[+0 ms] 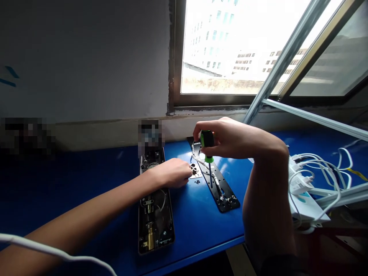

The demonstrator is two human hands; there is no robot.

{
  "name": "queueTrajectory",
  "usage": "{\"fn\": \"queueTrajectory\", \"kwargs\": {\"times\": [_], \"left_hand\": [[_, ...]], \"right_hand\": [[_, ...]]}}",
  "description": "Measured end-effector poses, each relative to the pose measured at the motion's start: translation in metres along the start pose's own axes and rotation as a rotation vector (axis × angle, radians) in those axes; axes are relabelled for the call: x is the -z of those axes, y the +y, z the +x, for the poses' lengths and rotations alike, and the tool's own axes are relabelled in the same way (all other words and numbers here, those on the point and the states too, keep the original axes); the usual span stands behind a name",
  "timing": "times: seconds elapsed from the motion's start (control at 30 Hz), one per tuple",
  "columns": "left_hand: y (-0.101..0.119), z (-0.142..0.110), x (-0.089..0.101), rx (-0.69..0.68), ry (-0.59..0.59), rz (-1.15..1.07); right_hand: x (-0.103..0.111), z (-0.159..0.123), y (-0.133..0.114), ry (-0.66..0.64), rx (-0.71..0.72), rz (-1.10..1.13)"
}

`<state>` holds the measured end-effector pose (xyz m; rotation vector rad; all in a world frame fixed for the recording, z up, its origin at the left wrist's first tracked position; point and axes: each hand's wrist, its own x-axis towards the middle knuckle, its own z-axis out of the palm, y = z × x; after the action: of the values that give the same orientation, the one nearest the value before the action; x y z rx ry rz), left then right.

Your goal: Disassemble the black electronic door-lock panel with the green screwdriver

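My right hand (227,138) is wrapped round a green and black screwdriver (207,143). The screwdriver points downward, its shaft in front of a long black plate (224,188) on the table; whether the tip touches the plate I cannot tell. A white-sleeved cable (215,178) lies along that plate. My left hand (178,173) is closed, its fingertips hidden beside a small pale metal plate (197,173) with dark round parts. Several tiny dark screws (197,182) lie just below this plate. Under my left forearm stretches an open black lock housing (156,230) with brass-coloured parts inside.
All this rests on a blue table (195,226), its front edge below. At right are coiled white cables (324,172) and a white power strip (299,184). A metal bar (287,57) slants before the window. Another white cable (57,251) crosses the lower left.
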<state>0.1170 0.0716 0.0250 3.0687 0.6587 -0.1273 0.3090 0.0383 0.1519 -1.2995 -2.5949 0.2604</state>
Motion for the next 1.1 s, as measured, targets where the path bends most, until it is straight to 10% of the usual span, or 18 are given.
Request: {"fn": "queueTrajectory", "kwargs": {"times": [0.53,0.83,1.1], "left_hand": [[0.007,-0.002,0.004,0.010,-0.078,0.034],[-0.001,-0.088,-0.013,0.048,0.629,-0.127],[-0.001,-0.160,-0.049,0.340,0.824,-0.254]], "right_hand": [[0.000,-0.002,0.000,0.038,0.071,0.017],[-0.008,0.012,-0.023,0.122,0.271,0.112],[-0.030,0.025,-0.060,0.309,0.348,0.234]]}}
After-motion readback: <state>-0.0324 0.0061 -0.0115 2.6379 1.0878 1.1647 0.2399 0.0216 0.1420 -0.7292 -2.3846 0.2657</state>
